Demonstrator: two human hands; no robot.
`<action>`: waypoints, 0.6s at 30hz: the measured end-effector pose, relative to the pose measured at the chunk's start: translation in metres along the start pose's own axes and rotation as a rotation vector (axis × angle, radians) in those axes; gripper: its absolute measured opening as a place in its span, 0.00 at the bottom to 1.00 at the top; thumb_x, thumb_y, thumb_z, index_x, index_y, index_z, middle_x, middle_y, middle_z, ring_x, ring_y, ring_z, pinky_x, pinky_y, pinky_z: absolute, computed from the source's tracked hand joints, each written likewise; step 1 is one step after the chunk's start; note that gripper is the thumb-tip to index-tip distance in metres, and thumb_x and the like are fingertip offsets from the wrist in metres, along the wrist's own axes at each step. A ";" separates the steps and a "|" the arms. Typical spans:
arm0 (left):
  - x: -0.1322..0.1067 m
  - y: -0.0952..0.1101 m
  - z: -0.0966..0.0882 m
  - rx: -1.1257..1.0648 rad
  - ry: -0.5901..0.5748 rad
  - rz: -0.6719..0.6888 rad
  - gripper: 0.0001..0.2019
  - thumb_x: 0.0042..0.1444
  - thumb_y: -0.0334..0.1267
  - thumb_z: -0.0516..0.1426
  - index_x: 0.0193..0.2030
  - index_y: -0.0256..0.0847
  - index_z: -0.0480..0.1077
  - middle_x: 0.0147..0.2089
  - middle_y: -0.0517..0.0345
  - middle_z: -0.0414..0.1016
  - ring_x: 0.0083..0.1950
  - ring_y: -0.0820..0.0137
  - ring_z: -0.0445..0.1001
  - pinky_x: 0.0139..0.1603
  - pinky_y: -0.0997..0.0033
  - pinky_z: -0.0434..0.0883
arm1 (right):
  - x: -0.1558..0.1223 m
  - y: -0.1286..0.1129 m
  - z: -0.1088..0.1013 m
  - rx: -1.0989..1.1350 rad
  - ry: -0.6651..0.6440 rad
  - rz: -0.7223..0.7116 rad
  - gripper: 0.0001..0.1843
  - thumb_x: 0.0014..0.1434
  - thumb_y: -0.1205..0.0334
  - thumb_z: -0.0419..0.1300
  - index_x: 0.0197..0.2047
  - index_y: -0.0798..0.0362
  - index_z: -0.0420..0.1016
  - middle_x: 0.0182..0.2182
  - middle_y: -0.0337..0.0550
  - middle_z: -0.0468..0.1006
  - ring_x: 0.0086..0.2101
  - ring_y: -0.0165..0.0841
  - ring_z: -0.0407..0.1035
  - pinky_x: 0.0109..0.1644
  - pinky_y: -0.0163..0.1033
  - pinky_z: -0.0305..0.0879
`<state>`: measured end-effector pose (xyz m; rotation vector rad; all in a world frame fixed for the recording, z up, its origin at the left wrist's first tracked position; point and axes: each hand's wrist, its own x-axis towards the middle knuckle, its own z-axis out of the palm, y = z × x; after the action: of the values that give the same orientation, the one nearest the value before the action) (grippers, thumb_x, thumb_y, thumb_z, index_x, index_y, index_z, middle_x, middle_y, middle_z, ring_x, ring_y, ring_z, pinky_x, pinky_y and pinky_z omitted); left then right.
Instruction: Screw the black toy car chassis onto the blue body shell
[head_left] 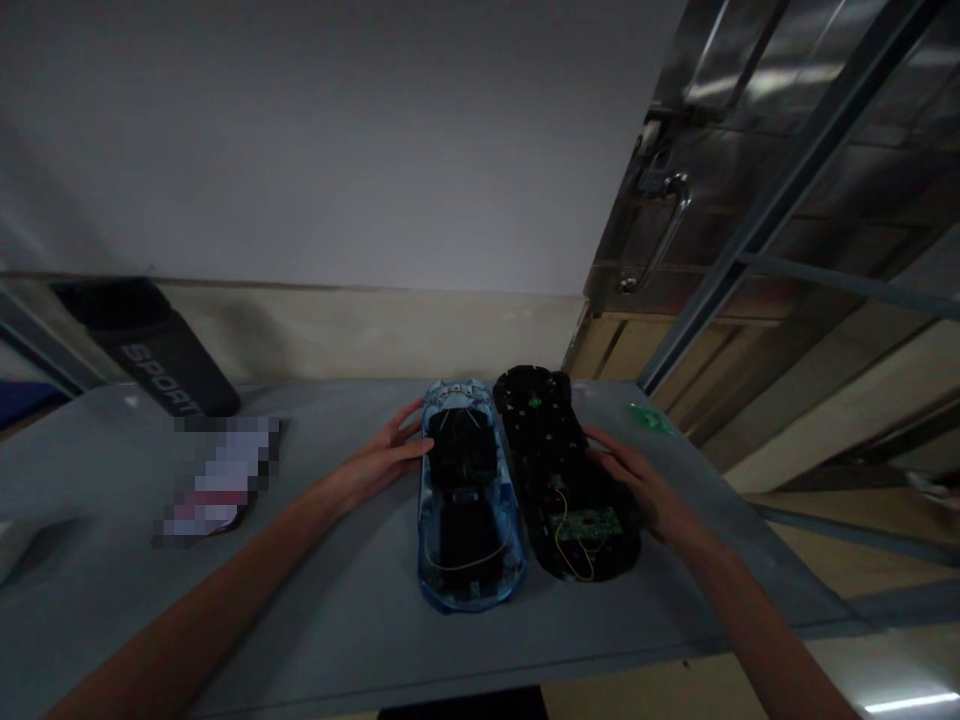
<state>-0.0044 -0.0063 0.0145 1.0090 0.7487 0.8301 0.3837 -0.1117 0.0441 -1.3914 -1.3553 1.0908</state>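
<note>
A toy car lies taken apart on the grey table (337, 620). Its blue body shell (466, 500) rests upside down, hollow side up. Right beside it sits the black chassis (566, 470), showing a green circuit board and yellow wires. My left hand (386, 455) touches the shell's left edge with fingers spread. My right hand (634, 480) rests against the right side of the chassis, fingers apart, not clearly gripping it.
A black bottle (161, 350) marked SPORT stands at the back left. A blurred flat item (221, 475) lies left of my left arm. A small green piece (651, 418) lies at the table's back right. A metal door (750, 200) is on the right.
</note>
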 end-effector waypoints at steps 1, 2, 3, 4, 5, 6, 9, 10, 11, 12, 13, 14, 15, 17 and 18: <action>-0.001 0.001 0.000 0.004 0.001 -0.007 0.47 0.56 0.41 0.79 0.80 0.62 0.67 0.83 0.54 0.71 0.81 0.47 0.72 0.73 0.52 0.76 | 0.001 0.005 -0.001 0.018 0.003 0.012 0.38 0.60 0.24 0.71 0.64 0.37 0.88 0.56 0.46 0.92 0.56 0.54 0.84 0.63 0.57 0.81; -0.001 0.001 0.001 0.008 0.001 -0.015 0.49 0.56 0.42 0.80 0.80 0.62 0.66 0.84 0.53 0.69 0.81 0.46 0.72 0.74 0.51 0.76 | 0.001 0.009 -0.001 0.036 0.002 0.025 0.37 0.59 0.24 0.72 0.63 0.36 0.88 0.57 0.45 0.91 0.56 0.54 0.84 0.63 0.57 0.82; -0.001 0.001 0.001 0.011 -0.001 -0.019 0.49 0.56 0.42 0.80 0.81 0.61 0.65 0.85 0.53 0.68 0.82 0.46 0.71 0.74 0.51 0.76 | 0.002 0.012 -0.002 0.054 -0.001 0.043 0.37 0.58 0.24 0.72 0.63 0.35 0.88 0.57 0.45 0.91 0.56 0.54 0.84 0.62 0.57 0.82; -0.001 0.001 0.000 0.014 -0.003 -0.020 0.49 0.56 0.42 0.80 0.81 0.61 0.64 0.85 0.53 0.68 0.82 0.46 0.71 0.74 0.50 0.76 | 0.002 0.013 -0.002 0.072 0.001 0.064 0.37 0.57 0.24 0.74 0.62 0.35 0.88 0.57 0.45 0.92 0.56 0.55 0.84 0.61 0.57 0.82; -0.002 0.000 0.000 0.016 -0.003 -0.017 0.49 0.57 0.42 0.79 0.81 0.61 0.64 0.85 0.53 0.68 0.82 0.46 0.71 0.74 0.50 0.76 | 0.003 0.014 -0.002 0.091 0.005 0.090 0.38 0.56 0.25 0.75 0.62 0.35 0.88 0.57 0.45 0.92 0.56 0.55 0.84 0.61 0.58 0.83; -0.002 0.000 0.000 0.019 -0.002 -0.012 0.48 0.58 0.42 0.78 0.81 0.61 0.64 0.85 0.53 0.68 0.81 0.46 0.71 0.74 0.50 0.76 | 0.003 0.014 -0.002 0.114 0.009 0.116 0.38 0.55 0.25 0.76 0.63 0.35 0.88 0.57 0.45 0.91 0.57 0.56 0.84 0.61 0.58 0.82; -0.003 0.000 0.000 0.031 -0.007 0.001 0.45 0.61 0.42 0.77 0.81 0.61 0.65 0.85 0.54 0.68 0.81 0.45 0.71 0.73 0.48 0.77 | 0.002 0.012 -0.003 0.198 0.005 0.196 0.42 0.53 0.28 0.79 0.66 0.36 0.85 0.57 0.47 0.91 0.58 0.55 0.84 0.61 0.56 0.82; -0.003 0.000 0.000 0.035 -0.009 0.001 0.45 0.61 0.42 0.77 0.81 0.62 0.65 0.86 0.55 0.67 0.81 0.45 0.71 0.73 0.48 0.78 | 0.002 0.011 -0.002 0.225 -0.003 0.216 0.42 0.54 0.30 0.80 0.67 0.37 0.83 0.57 0.47 0.91 0.59 0.54 0.84 0.62 0.55 0.81; -0.003 -0.001 0.000 0.038 -0.012 0.000 0.45 0.61 0.42 0.77 0.81 0.62 0.65 0.86 0.55 0.67 0.82 0.44 0.71 0.73 0.49 0.78 | 0.003 0.011 -0.001 0.252 -0.009 0.229 0.42 0.55 0.32 0.80 0.68 0.37 0.82 0.57 0.47 0.91 0.58 0.53 0.84 0.62 0.55 0.81; -0.003 -0.001 -0.001 0.039 -0.014 -0.001 0.45 0.61 0.43 0.77 0.81 0.62 0.65 0.86 0.54 0.67 0.82 0.44 0.71 0.73 0.49 0.78 | 0.004 0.011 0.001 0.278 -0.010 0.238 0.41 0.56 0.35 0.79 0.69 0.37 0.81 0.56 0.46 0.91 0.57 0.52 0.84 0.62 0.54 0.80; -0.002 -0.002 -0.001 0.037 -0.017 0.000 0.45 0.61 0.43 0.78 0.81 0.62 0.65 0.85 0.54 0.68 0.82 0.45 0.71 0.73 0.50 0.78 | 0.006 0.012 0.004 0.305 -0.008 0.247 0.39 0.58 0.39 0.78 0.70 0.37 0.80 0.55 0.44 0.92 0.55 0.51 0.85 0.61 0.53 0.81; -0.002 -0.002 -0.001 0.034 -0.018 0.004 0.46 0.60 0.44 0.78 0.81 0.61 0.65 0.85 0.53 0.68 0.82 0.45 0.70 0.73 0.51 0.78 | 0.008 0.012 0.007 0.337 -0.007 0.258 0.36 0.60 0.42 0.76 0.70 0.37 0.80 0.53 0.43 0.92 0.52 0.49 0.86 0.59 0.52 0.81; -0.001 -0.003 -0.002 0.030 -0.019 0.009 0.46 0.60 0.44 0.78 0.81 0.61 0.65 0.85 0.53 0.69 0.82 0.45 0.70 0.72 0.52 0.78 | 0.010 0.012 0.011 0.373 -0.015 0.286 0.33 0.62 0.46 0.74 0.69 0.37 0.80 0.51 0.42 0.92 0.49 0.48 0.87 0.57 0.51 0.82; -0.001 -0.005 -0.002 0.028 -0.021 0.017 0.46 0.60 0.43 0.78 0.81 0.62 0.66 0.84 0.55 0.70 0.82 0.45 0.70 0.72 0.52 0.78 | 0.013 0.010 0.020 0.443 -0.052 0.408 0.27 0.65 0.47 0.70 0.65 0.42 0.82 0.47 0.44 0.93 0.42 0.47 0.87 0.53 0.51 0.83; -0.001 -0.005 -0.002 0.029 -0.021 0.019 0.45 0.61 0.43 0.77 0.81 0.62 0.66 0.84 0.55 0.70 0.82 0.45 0.70 0.72 0.51 0.78 | 0.014 0.007 0.024 0.471 -0.070 0.485 0.25 0.67 0.46 0.69 0.63 0.45 0.83 0.44 0.46 0.93 0.39 0.47 0.87 0.51 0.51 0.83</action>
<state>-0.0055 -0.0074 0.0092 1.0504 0.7357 0.8255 0.3622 -0.0979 0.0316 -1.3556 -0.7388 1.6646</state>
